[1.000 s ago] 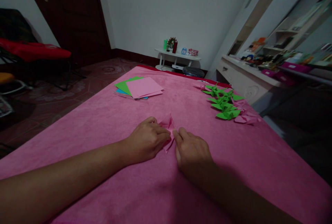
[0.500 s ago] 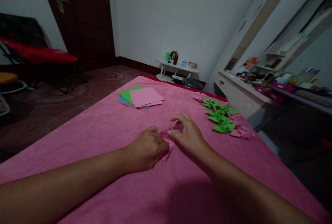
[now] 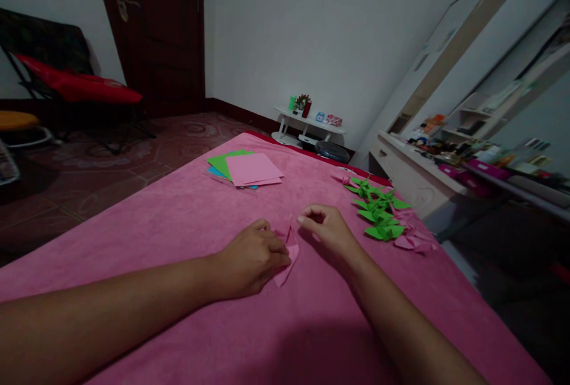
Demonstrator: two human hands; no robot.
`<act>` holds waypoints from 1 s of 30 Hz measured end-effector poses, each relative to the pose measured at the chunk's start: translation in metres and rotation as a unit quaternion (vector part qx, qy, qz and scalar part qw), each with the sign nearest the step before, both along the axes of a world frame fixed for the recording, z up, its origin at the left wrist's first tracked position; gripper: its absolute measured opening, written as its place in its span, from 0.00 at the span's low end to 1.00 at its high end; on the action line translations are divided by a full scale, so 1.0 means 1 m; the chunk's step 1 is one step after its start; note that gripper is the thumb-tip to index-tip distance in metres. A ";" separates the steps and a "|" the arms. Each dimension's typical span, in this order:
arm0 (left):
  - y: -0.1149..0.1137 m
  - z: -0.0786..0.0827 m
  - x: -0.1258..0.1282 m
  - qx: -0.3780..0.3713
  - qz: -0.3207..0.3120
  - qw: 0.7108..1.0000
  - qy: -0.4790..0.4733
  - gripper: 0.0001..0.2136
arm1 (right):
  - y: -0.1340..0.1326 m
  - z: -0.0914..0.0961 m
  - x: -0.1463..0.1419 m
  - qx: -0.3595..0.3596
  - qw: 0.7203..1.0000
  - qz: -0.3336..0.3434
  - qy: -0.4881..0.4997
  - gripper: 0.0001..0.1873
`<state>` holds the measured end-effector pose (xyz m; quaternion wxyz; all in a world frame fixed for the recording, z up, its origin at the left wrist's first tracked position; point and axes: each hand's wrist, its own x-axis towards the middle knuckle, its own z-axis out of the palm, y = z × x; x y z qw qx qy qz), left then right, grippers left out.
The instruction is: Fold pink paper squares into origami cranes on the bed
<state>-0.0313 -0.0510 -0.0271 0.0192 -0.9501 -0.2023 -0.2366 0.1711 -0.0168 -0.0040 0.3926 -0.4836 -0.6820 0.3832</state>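
Observation:
A piece of pink folded paper (image 3: 291, 249) lies on the pink cloth, with a narrow point standing up at its far end. My left hand (image 3: 256, 257) is closed over the paper's left side, its fingers curled and pressing it down; part of the paper is hidden beneath them. Just right of the upright point is my right hand (image 3: 327, 227), thumb and forefinger brought together in a pinch. A small gap shows between those fingertips and the paper, and nothing is visible in the pinch.
A stack of square paper sheets (image 3: 256, 169), pink, green and blue, lies at the far left of the cloth-covered table (image 3: 178, 337). Folded green paper cranes (image 3: 385, 230) and pink folded ones (image 3: 416, 239) are grouped at the right. Beyond stand a low white shelf (image 3: 320, 126) and a cluttered dresser (image 3: 414, 159).
My right hand has moved slightly away from the paper, and its thumb and forefinger have closed together. The paper's point stands more clearly exposed. My left hand stays on the paper.

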 end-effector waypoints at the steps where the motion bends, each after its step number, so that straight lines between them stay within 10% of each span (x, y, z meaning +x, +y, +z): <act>1: 0.000 0.000 0.000 -0.002 -0.001 1.000 -0.002 0.10 | -0.002 0.001 0.004 -0.026 1.000 0.012 -0.001 0.07; 30: -0.003 0.003 0.000 -0.001 0.014 1.000 0.011 0.10 | 0.003 -0.022 -0.002 -0.105 0.989 0.006 0.107 0.17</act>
